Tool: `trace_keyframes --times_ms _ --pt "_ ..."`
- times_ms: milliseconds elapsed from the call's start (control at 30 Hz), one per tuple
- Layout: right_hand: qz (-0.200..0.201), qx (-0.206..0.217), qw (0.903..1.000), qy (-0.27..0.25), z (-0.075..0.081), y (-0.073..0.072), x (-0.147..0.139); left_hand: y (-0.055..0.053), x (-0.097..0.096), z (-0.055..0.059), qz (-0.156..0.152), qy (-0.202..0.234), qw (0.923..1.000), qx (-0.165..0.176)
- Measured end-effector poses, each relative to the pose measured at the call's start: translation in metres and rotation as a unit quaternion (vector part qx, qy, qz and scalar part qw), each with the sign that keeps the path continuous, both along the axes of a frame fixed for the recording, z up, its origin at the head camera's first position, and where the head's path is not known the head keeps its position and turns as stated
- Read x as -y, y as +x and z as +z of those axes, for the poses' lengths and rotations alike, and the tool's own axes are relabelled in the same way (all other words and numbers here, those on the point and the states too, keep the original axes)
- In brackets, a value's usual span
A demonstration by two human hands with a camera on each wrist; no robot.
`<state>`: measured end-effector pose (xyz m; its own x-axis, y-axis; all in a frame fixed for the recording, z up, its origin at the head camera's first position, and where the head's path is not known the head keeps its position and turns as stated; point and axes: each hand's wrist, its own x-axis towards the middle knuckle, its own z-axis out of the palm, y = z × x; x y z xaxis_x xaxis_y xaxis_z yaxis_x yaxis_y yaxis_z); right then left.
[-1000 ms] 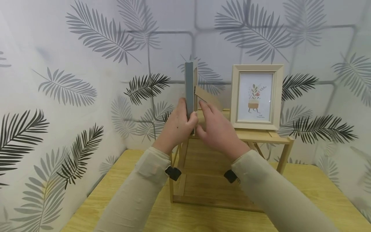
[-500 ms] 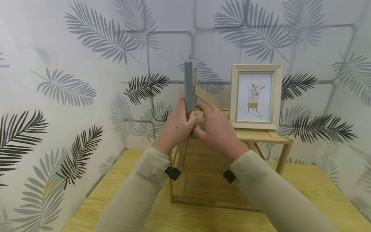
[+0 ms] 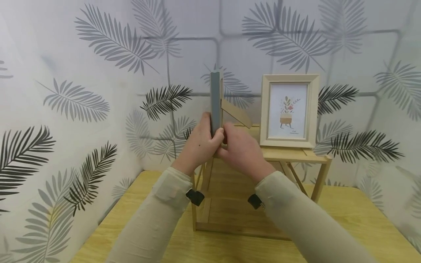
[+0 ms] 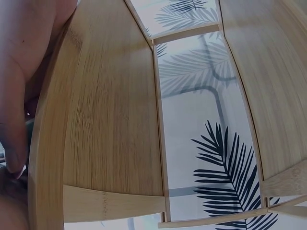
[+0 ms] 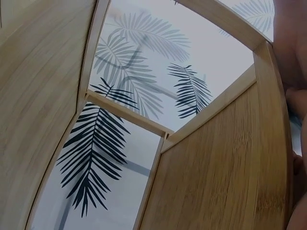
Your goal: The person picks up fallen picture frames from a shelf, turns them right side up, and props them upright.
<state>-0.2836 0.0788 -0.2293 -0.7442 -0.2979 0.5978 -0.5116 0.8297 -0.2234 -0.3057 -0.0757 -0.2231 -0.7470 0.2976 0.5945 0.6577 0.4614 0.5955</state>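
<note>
A blue-grey picture frame (image 3: 215, 98) stands edge-on on the top of a wooden shelf (image 3: 296, 155). Its brown backing support (image 3: 236, 113) juts out to the right. My left hand (image 3: 198, 144) grips the frame low down, thumb on the near edge and fingers along the left face. Against the lower right side, my right hand (image 3: 241, 149) holds the frame with bent fingers; their tips are partly hidden. In the wrist views, the left hand (image 4: 17, 86) and right hand (image 5: 290, 52) show only at the image borders, beyond the shelf boards.
To the right on the shelf top stands a cream picture frame (image 3: 290, 142) around a potted-plant print. The shelf rests on a yellow wood-grain table (image 3: 230, 252). Behind is a leaf-patterned wall covering (image 3: 138, 76).
My right hand has slid down and left from the backing support to the frame's lower side, its index finger bending. The left hand and blue-grey picture frame have hardly moved.
</note>
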Motion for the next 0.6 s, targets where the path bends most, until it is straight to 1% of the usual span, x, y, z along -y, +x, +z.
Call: trace_keyframes --times_ms 100,167,300,400,500,600 --pt "-0.001 0.013 0.9999 -0.005 -0.001 0.0 0.0 0.0 0.0 0.0 -0.007 0.001 1.0 -0.004" --pt "-0.004 0.02 0.9997 -0.012 -0.001 -0.001 -0.002 0.0 -0.001 0.001 -0.016 -0.001 0.9999 -0.004" --pt "-0.003 0.024 0.9994 -0.026 -0.004 -0.002 -0.006 -0.001 0.001 0.002 -0.045 0.0 0.999 0.006" --pt "0.004 0.025 0.9992 -0.032 -0.004 -0.002 -0.007 -0.003 0.006 0.005 -0.068 0.016 0.9973 0.023" --pt "0.01 0.027 0.9989 -0.037 -0.003 -0.002 -0.006 -0.006 0.012 0.01 -0.097 0.043 0.9935 0.041" --pt "0.012 0.032 0.9984 -0.045 -0.003 -0.002 -0.007 -0.011 0.015 0.015 -0.136 0.076 0.9851 0.073"
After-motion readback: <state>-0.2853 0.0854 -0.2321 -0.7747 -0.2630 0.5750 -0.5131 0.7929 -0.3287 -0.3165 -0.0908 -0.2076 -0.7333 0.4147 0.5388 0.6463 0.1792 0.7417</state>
